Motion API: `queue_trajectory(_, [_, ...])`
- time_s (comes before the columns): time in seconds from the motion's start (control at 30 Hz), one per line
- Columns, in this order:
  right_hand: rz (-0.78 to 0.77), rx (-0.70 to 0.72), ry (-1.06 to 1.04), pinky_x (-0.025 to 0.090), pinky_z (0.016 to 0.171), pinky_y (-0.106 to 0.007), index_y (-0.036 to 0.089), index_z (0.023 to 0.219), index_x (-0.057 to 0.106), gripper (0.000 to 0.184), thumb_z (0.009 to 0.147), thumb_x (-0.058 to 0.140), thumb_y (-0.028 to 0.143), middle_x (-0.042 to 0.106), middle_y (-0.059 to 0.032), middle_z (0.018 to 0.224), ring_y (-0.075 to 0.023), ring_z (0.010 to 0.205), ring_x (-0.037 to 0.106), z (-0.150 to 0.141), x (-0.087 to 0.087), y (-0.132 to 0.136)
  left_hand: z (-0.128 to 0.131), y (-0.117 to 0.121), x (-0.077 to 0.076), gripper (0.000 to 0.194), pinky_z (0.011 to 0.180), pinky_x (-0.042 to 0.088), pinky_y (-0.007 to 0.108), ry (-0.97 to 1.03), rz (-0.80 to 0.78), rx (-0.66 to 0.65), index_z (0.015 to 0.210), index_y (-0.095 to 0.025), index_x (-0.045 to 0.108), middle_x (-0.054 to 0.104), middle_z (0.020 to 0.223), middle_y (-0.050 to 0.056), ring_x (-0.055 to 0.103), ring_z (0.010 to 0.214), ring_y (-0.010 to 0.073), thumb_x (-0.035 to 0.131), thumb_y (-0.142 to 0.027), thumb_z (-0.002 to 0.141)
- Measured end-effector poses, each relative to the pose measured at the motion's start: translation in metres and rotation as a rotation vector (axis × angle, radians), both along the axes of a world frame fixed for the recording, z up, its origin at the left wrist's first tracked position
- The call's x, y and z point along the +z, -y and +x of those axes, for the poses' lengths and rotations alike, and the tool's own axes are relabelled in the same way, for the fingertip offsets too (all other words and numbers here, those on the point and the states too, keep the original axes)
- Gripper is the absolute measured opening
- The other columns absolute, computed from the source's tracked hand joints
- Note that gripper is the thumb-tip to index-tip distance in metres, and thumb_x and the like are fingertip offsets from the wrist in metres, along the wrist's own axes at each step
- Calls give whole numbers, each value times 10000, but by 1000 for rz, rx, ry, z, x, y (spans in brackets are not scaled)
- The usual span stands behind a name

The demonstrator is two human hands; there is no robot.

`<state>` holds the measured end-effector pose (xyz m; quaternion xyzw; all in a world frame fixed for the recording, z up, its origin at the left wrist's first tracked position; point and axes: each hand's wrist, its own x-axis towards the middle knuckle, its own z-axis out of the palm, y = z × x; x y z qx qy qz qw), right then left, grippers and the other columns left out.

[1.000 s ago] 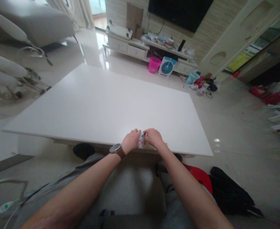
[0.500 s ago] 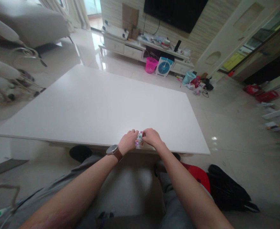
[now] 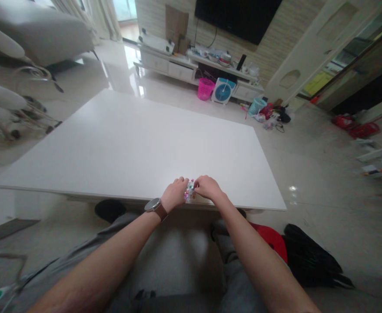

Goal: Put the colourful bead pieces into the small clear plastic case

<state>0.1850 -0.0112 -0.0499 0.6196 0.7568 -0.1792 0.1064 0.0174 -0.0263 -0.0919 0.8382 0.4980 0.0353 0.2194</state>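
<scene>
Close to the near edge of the white table [image 3: 138,143] lies a small, shiny, clear sheet with coloured spots [image 3: 190,194], which looks like a sticker sheet. It is too small in view to name for certain. My left hand [image 3: 175,192], with a watch [image 3: 153,204] on its wrist, holds the sheet's left side, its fingers pressed together. On the other side my right hand [image 3: 207,188] is closed in a pinch at the sheet's upper right. The right fingertips partly hide what they grip.
Across the floor stands a long white cabinet [image 3: 160,63] below a television [image 3: 236,17]. A pink basket [image 3: 205,89] and a blue-and-white fan [image 3: 223,91] are in front of it. Chairs [image 3: 1,93] stand at left; a red thing [image 3: 272,239] and a black bag [image 3: 311,261] lie at right.
Almost nothing differs. My right fingers have shifted slightly over the small sheet, covering a little more of its right side, and the view has tilted a touch.
</scene>
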Motion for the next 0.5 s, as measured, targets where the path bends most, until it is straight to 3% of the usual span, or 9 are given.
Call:
queue_trajectory(0.33, [-40,32,35,513,766,-261,251,999,797,259,808,622,241,779,-93,979,-218,918,724,-6,2,2,-2,-1,-2,278,855,468,361,35,-5,-21,1097,-195,530,574,1140,132,557,1032,260,600,-171,830])
queue_trajectory(0.5, [-19,18,35,543,777,-301,236,1037,783,279,819,635,329,772,-109,1011,-244,936,729,-8,9,4,-4,-5,-9,261,848,467,356,97,-23,-44,1091,-187,522,577,1100,119,577,1005,258,585,-306,868])
